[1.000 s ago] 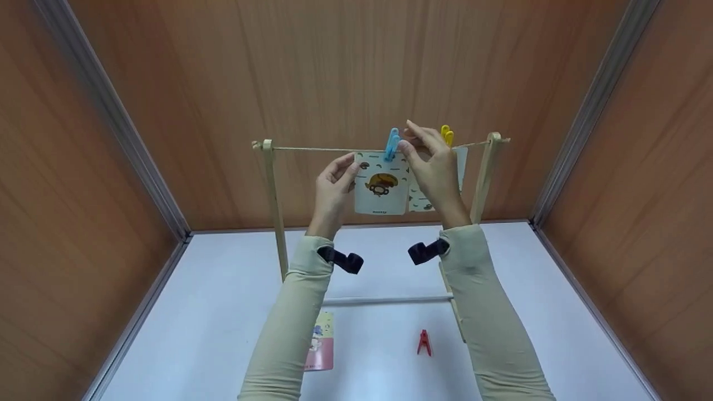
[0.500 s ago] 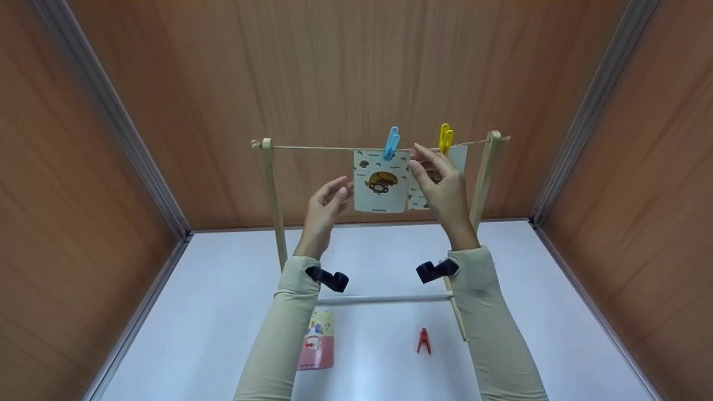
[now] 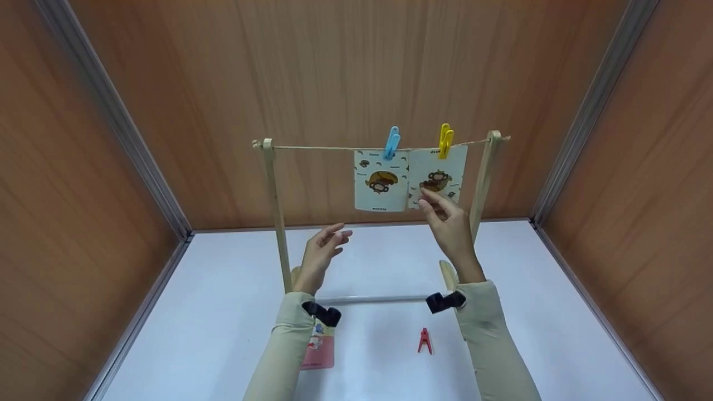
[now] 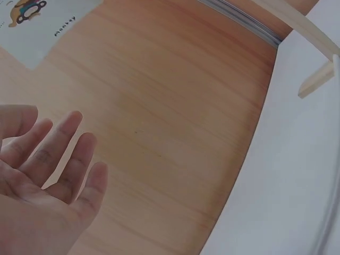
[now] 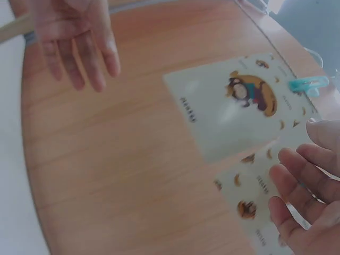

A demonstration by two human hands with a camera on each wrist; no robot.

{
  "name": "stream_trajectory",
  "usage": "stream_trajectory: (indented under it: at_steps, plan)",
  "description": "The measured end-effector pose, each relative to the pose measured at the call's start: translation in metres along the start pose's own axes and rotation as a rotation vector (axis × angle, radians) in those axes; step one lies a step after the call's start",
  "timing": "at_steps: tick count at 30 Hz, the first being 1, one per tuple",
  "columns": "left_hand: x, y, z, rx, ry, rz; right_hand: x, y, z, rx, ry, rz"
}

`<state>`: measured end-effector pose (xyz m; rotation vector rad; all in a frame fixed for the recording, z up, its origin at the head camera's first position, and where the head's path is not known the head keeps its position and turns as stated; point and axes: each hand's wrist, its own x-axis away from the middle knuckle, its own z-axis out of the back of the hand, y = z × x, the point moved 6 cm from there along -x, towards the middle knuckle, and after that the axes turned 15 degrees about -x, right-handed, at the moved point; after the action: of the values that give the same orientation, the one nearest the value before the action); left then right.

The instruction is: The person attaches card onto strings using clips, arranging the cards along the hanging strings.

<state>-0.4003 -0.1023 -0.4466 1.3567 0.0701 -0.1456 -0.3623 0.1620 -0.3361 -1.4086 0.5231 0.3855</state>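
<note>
A card with a monkey picture (image 3: 381, 195) hangs from the string (image 3: 317, 147), held by a blue clothespin (image 3: 392, 143). Beside it, a second monkey card (image 3: 440, 165) hangs under a yellow clothespin (image 3: 445, 141). My left hand (image 3: 321, 253) is in the air below and left of the first card, fingers loosely bent around nothing; its bare palm side shows in the left wrist view. In the head view my right hand (image 3: 452, 234) overlaps the lower part of the second card, thumb and fingers apart and holding nothing.
Two wooden posts (image 3: 275, 211) carry the string, with a pale bar (image 3: 379, 299) low between them. A red clothespin (image 3: 425, 341) lies on the white table (image 3: 211, 328). A pink and yellow card (image 3: 320, 353) lies partly behind the left sleeve. Wood-grain walls surround the table.
Both hands have come away from the first card and blue clothespin and moved down toward me. The card stays hanging, and more of the second card shows.
</note>
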Motion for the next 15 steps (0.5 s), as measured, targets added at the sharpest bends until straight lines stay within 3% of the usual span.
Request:
stream_trajectory:
  at_steps: [8, 15]
  plan:
    - [0.020, -0.042, 0.010, -0.030, 0.021, 0.038, 0.025, 0.039, 0.010, 0.043, -0.010, -0.129]
    - [0.040, -0.063, 0.020, -0.076, 0.010, 0.108, 0.051, 0.075, 0.014, 0.046, -0.028, -0.185]
